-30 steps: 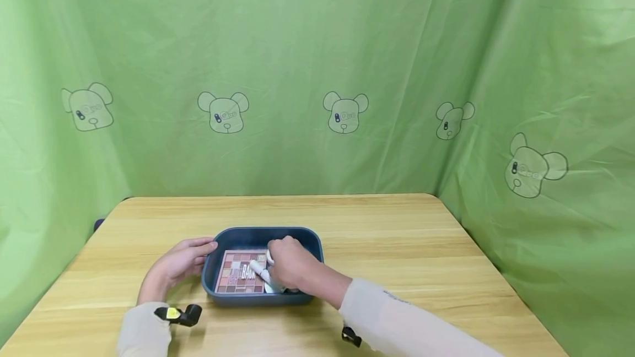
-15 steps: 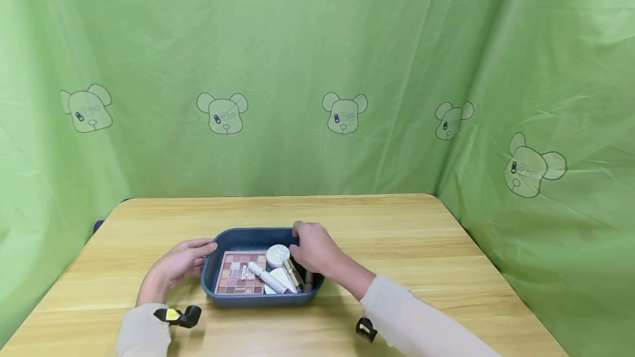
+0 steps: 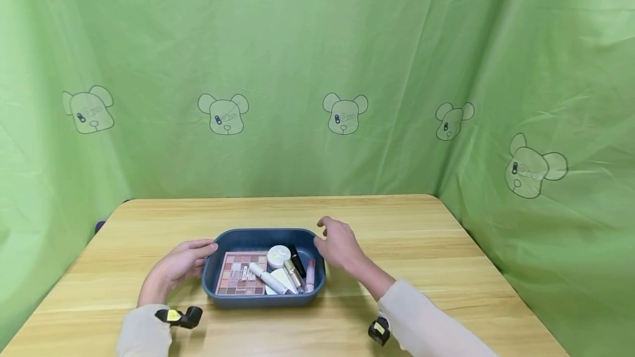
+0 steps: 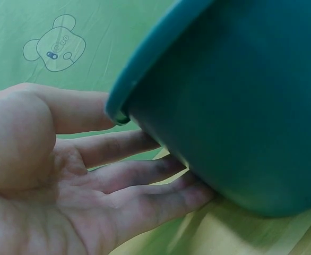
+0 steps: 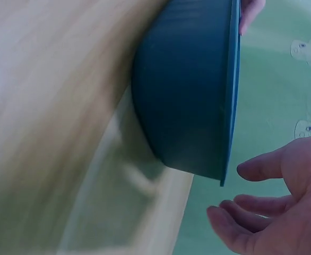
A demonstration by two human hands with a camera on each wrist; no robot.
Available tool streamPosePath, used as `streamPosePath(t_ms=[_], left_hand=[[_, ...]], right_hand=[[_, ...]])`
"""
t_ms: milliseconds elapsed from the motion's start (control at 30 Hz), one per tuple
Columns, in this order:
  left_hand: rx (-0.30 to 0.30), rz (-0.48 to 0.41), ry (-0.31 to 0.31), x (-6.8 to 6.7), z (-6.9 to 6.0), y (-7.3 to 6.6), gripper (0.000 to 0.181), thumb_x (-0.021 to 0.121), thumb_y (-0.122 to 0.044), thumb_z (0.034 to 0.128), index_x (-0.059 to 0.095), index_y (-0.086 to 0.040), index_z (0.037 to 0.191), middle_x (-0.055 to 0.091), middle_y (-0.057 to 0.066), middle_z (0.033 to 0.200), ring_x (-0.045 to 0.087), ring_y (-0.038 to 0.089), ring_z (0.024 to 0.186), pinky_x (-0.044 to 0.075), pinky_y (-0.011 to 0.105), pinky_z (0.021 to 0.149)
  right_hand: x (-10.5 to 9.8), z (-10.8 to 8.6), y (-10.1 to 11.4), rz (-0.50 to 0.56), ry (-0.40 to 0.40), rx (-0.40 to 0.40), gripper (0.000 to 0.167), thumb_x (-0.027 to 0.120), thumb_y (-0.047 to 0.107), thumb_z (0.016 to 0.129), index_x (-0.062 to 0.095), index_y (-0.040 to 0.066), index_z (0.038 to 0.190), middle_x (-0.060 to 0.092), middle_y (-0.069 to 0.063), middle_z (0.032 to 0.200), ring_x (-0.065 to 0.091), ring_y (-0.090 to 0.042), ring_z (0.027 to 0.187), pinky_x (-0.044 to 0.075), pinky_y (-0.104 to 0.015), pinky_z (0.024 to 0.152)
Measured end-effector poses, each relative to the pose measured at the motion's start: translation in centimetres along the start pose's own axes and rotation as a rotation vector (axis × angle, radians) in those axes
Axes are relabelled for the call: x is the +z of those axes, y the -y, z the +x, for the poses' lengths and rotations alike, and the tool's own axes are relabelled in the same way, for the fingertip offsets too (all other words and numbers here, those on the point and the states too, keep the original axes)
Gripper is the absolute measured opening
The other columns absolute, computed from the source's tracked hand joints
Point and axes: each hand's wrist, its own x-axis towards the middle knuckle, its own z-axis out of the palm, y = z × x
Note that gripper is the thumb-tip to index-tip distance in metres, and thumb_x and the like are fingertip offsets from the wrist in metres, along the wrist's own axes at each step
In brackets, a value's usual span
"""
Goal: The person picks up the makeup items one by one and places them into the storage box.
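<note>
A dark blue basin (image 3: pixel 263 302) stands on the table. At its left end my left hand (image 3: pixel 178 262) holds it, thumb at the rim and other fingers against the outer wall, as the left wrist view shows. My right hand (image 3: pixel 339 244) is just off the right end, fingers loosely bent and holding nothing; a gap to the rim shows in the right wrist view. Inside lie an eyeshadow palette (image 3: pixel 240 280), a round white case (image 3: pixel 278 256), a white tube (image 3: pixel 268 278), a gold-and-clear tube (image 3: pixel 294 274), a black tube (image 3: pixel 297 260) and a pink tube (image 3: pixel 310 275).
The wooden table (image 3: pixel 407 252) extends around the basin on all sides. Green curtains (image 3: pixel 288 164) with bear prints hang behind it and at both sides. Another white item (image 3: pixel 281 277) lies partly under the tubes.
My right hand has let go of a pink tube at the basin's right end, then drawn out to the right past the rim. The left hand has stayed in place.
</note>
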Motion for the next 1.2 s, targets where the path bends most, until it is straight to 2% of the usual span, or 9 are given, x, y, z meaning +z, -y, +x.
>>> streamPosePath(t_ms=[167,367,600,900,1033,1200], left_hand=[[-0.007,0.000,-0.006,0.0,0.1,0.0,0.064,0.051,-0.025,0.1067,0.029,0.016,0.150,0.047,0.034,0.147,0.051,0.044,0.136,0.054,0.045,0.105],[0.003,0.007,0.003,0.0,0.1,0.0,0.065,0.051,-0.026,0.1069,0.028,0.018,0.150,0.047,0.035,0.147,0.051,0.045,0.135,0.054,0.047,0.105],[-0.002,-0.006,-0.004,0.0,0.1,0.0,0.064,0.052,-0.025,0.1066,0.030,0.017,0.150,0.048,0.035,0.147,0.052,0.044,0.135,0.055,0.046,0.105],[0.016,-0.002,0.023,-0.2,0.1,0.1,0.064,0.050,-0.024,0.1073,0.028,0.019,0.149,0.048,0.036,0.145,0.053,0.046,0.133,0.055,0.047,0.104],[0.023,-0.001,0.026,-0.4,0.1,0.1,0.064,0.048,-0.025,0.1081,0.026,0.019,0.149,0.047,0.037,0.146,0.052,0.047,0.134,0.055,0.048,0.104],[0.020,-0.009,0.015,-0.1,0.1,0.2,0.064,0.051,-0.024,0.1070,0.029,0.018,0.149,0.050,0.035,0.145,0.055,0.045,0.132,0.056,0.047,0.103]], right_hand=[[0.1,-0.3,-0.8,0.080,0.087,0.111,0.042,0.068,0.019,0.093,0.062,0.000,0.130,0.073,-0.018,0.110,0.071,-0.029,0.096,0.061,-0.043,0.082],[0.6,-0.7,-1.3,0.166,0.150,0.143,0.039,0.066,0.016,0.094,0.064,-0.002,0.128,0.075,-0.016,0.110,0.072,-0.027,0.100,0.061,-0.041,0.085],[1.1,-1.0,-1.5,0.242,0.151,0.116,0.032,0.064,0.008,0.093,0.066,-0.005,0.121,0.074,-0.016,0.106,0.070,-0.024,0.096,0.060,-0.039,0.085],[1.7,-1.3,-1.9,0.352,0.118,0.143,0.030,0.064,0.005,0.092,0.067,-0.005,0.120,0.074,-0.019,0.109,0.071,-0.027,0.101,0.060,-0.042,0.089],[1.8,-1.3,-2.0,0.408,0.103,0.152,0.030,0.065,0.004,0.091,0.067,-0.005,0.120,0.074,-0.019,0.109,0.071,-0.027,0.101,0.061,-0.039,0.086],[1.9,-1.5,-2.4,0.478,0.092,0.167,0.029,0.064,0.003,0.092,0.068,-0.005,0.119,0.075,-0.016,0.105,0.071,-0.022,0.092,0.062,-0.034,0.076]])
